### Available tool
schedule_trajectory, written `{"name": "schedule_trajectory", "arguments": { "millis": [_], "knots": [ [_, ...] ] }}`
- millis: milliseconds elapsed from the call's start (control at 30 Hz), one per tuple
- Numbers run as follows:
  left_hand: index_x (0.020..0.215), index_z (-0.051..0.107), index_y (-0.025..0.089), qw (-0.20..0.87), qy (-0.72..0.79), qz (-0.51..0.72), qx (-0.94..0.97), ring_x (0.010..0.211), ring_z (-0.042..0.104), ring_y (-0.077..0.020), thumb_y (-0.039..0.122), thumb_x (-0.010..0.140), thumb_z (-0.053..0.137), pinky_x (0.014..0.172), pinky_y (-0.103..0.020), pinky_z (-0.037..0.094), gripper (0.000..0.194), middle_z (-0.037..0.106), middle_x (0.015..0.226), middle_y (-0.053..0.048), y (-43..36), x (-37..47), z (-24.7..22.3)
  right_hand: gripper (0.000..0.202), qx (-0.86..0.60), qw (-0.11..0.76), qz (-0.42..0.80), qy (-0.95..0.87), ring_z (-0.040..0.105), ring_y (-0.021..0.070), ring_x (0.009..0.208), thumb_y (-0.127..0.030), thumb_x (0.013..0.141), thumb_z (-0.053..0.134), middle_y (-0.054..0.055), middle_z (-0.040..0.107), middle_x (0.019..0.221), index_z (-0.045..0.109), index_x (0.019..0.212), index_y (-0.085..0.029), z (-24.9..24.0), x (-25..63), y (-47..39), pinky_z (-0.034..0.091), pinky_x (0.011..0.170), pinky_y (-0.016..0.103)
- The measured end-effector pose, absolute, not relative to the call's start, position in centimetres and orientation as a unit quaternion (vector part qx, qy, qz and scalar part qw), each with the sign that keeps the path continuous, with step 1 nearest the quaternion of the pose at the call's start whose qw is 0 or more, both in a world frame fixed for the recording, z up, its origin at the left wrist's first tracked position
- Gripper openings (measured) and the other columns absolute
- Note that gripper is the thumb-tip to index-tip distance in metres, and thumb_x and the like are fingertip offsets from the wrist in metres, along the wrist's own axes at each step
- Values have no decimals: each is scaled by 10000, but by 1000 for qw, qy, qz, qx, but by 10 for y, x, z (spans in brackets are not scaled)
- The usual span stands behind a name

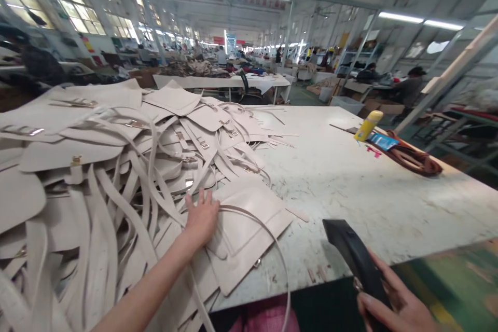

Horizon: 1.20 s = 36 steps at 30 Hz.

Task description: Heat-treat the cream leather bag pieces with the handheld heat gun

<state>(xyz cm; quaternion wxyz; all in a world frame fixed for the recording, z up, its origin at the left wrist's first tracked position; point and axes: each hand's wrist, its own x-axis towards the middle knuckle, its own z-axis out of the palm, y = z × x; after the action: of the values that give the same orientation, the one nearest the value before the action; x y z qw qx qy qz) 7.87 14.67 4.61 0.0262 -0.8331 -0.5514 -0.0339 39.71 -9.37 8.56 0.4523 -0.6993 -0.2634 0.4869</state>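
My left hand (202,218) lies with its fingers spread on the near edge of a heap of beige leather bags (171,98). Under and beside it is a flat beige bag piece (252,218). A long thin strap (278,249) loops out from by the thumb and hangs past the table's front edge; whether the palm presses on it is hidden. Over the front edge at right, my right hand (397,295) is closed round a black handheld tool (350,249) with a wide, flat head pointing up and left. Its exact kind cannot be made out.
The white table (311,176) bears scraps and marks. At its far right are a yellow bottle (368,125), a blue packet (383,141), a pink clip (373,152) and a coil of brown straps (416,161). Behind are other worktables and several people seated or standing.
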Motion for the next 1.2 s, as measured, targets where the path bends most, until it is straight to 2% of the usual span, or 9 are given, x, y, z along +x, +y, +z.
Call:
{"name": "schedule_trajectory", "arguments": {
  "millis": [67, 133, 233, 333, 600, 800, 933, 1067, 1200],
  "knots": [
    [1167, 501, 193, -13, -489, -74, -869, 1291, 179, -320, 83, 700, 435, 997, -587, 19, 484, 349, 1361, -127, 136, 106, 50, 954, -682, 464, 495, -275, 527, 166, 478, -455, 646, 676, -35, 612, 612, 100, 1369, -221, 83, 398, -97, 465, 427, 260],
    [1257, 408, 223, -85, -407, -111, -903, 1303, 165, -278, 157, 751, 432, 1029, -537, 26, 511, 316, 1388, -84, 120, 138, 48, 925, -663, 468, 504, -295, 519, 154, 463, -435, 669, 660, -28, 606, 612, 104, 1366, -192, 81, 395, -95, 450, 407, 251],
    [1272, 396, 213, -170, -372, -99, -907, 1294, 184, -303, 325, 773, 468, 1028, -532, 59, 517, 303, 1394, -93, 98, 178, 36, 893, -638, 465, 522, -323, 507, 139, 405, -401, 677, 643, -32, 595, 570, 119, 1365, -176, 80, 389, -80, 426, 361, 241],
    [1277, 395, 156, -199, -387, -74, -897, 1280, 221, -315, 318, 746, 495, 1024, -501, 117, 564, 306, 1386, -138, 82, 191, 19, 873, -621, 446, 553, -332, 501, 126, 353, -355, 661, 642, -42, 584, 529, 155, 1364, -179, 80, 382, -61, 419, 331, 229],
    [1302, 350, 195, -219, -351, -85, -906, 1304, 183, -257, 250, 749, 461, 1027, -436, 127, 567, 248, 1418, -92, 46, 172, 7, 830, -597, 368, 617, -357, 513, 131, 342, -248, 653, 599, -50, 582, 477, 180, 1365, -162, 77, 374, -24, 441, 319, 227],
    [1290, 357, 201, -213, -342, -94, -910, 1293, 211, -250, 229, 750, 460, 1013, -431, 156, 550, 302, 1395, -94, 48, 172, 10, 808, -611, 410, 576, -356, 514, 123, 358, -264, 650, 626, -64, 574, 488, 227, 1346, -167, 88, 373, 6, 438, 329, 210],
    [1260, 389, 198, -185, -343, -101, -916, 1284, 229, -249, 252, 788, 439, 1005, -439, 186, 478, 334, 1378, -94, 46, 171, 6, 796, -593, 365, 627, -350, 526, 131, 355, -266, 675, 609, -45, 585, 499, 203, 1355, -182, 85, 380, -18, 440, 331, 223],
    [1196, 457, 158, -149, -341, -98, -923, 1257, 290, -246, 219, 831, 390, 1019, -452, 183, 376, 383, 1344, -115, 42, 175, -5, 834, -589, 350, 653, -321, 551, 123, 388, -302, 630, 655, -7, 619, 621, 239, 1346, -198, 79, 381, -47, 427, 324, 196],
    [1116, 517, 129, -149, -340, -89, -924, 1220, 354, -239, 165, 835, 389, 1034, -444, 187, 311, 444, 1296, -121, 43, 181, -9, 823, -607, 343, 627, -347, 504, 113, 322, -300, 686, 603, -39, 587, 461, 164, 1368, -159, 79, 368, -34, 427, 321, 199]
  ]
}}
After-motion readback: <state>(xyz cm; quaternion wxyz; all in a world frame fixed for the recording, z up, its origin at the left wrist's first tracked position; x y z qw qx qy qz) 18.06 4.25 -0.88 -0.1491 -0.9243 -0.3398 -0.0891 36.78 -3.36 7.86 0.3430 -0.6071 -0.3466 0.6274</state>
